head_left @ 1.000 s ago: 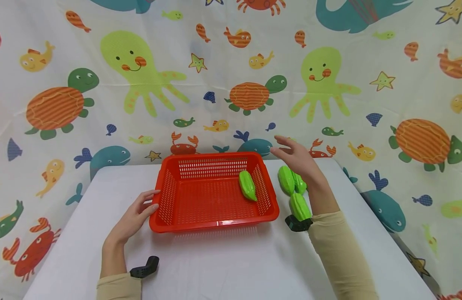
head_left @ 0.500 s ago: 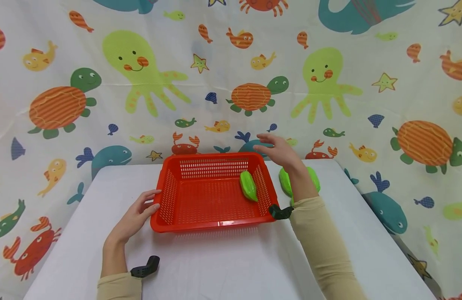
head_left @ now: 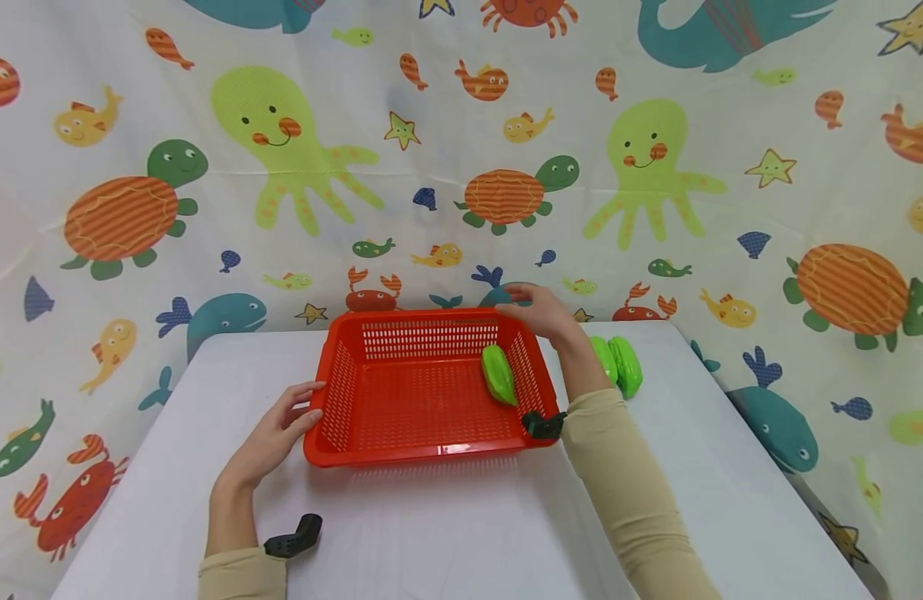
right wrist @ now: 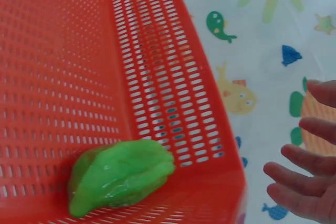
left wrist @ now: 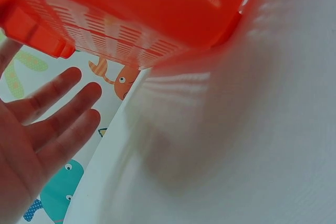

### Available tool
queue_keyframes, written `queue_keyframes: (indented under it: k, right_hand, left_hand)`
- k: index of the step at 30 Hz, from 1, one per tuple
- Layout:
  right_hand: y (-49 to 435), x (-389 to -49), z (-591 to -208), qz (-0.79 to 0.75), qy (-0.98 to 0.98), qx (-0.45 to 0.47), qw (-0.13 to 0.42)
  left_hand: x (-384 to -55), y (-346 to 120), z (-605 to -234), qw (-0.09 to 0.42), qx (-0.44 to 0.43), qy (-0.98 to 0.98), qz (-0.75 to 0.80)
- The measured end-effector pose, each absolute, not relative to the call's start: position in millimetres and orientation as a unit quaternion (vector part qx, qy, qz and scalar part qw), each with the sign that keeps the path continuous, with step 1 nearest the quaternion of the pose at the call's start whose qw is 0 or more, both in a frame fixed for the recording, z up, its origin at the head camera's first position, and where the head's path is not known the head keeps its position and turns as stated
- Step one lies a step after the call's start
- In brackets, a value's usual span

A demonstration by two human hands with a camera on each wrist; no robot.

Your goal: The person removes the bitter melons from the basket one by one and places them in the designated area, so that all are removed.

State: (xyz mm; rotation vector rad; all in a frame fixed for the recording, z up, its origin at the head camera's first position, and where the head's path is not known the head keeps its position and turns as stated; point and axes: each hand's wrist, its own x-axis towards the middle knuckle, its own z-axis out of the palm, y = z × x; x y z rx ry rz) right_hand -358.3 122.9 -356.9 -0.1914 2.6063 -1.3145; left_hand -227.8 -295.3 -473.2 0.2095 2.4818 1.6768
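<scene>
A red plastic basket (head_left: 386,454) with slotted walls sits mid-table. Inside, near its right wall, lies one shiny green ribbed fruit (head_left: 499,375), shaped like a star fruit; the right wrist view shows the fruit (right wrist: 121,177) close up. My left hand (head_left: 269,437) is at the basket's left rim, fingertips right by the edge. Its fingers look spread and relaxed in the left wrist view, beside the basket wall (left wrist: 121,30). At the back right corner of the basket is my right hand (head_left: 547,315), fingers extended and holding nothing.
More green fruits (head_left: 626,367) lie on the white table (head_left: 431,533) to the basket's right, partly hidden by my right forearm. A white cloth (head_left: 446,83) printed with sea animals hangs behind the table and along its sides.
My right hand has moved left, from above the green fruits outside the basket to its back right corner, then slightly lower. The left hand stays at the left rim.
</scene>
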Motion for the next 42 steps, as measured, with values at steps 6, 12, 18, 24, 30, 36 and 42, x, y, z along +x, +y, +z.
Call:
queue_keyframes:
  k: [6,12,18,24,30,36,42]
  right_hand:
    - [119,-360,-364,-0.419,0.896,-0.072,0.127]
    - [115,-363,-369,-0.389,0.907,-0.071,0.147]
    - [111,-369,-373,-0.341,0.922,-0.081,0.168]
    - [106,-370,-376,-0.290,0.934,-0.086,0.189]
    - [100,-369,-379,-0.260,0.937,-0.099,0.213]
    - [96,-369,-382,-0.265,0.926,-0.097,0.250]
    - [95,-370,-385,-0.288,0.914,-0.076,0.274]
  left_hand:
    - [-228,-295,-473,0.070,0.067,0.823,0.559]
    - [-227,-295,-473,0.068,0.067,0.823,0.560]
    - [-227,-295,-473,0.067,0.067,0.824,0.558]
    - [-228,-295,-475,0.066,0.070,0.823,0.560]
    - [-228,-295,-474,0.066,0.070,0.822,0.561]
    - [-227,-295,-473,0.067,0.067,0.824,0.559]
    - [-227,-295,-475,0.067,0.066,0.823,0.560]
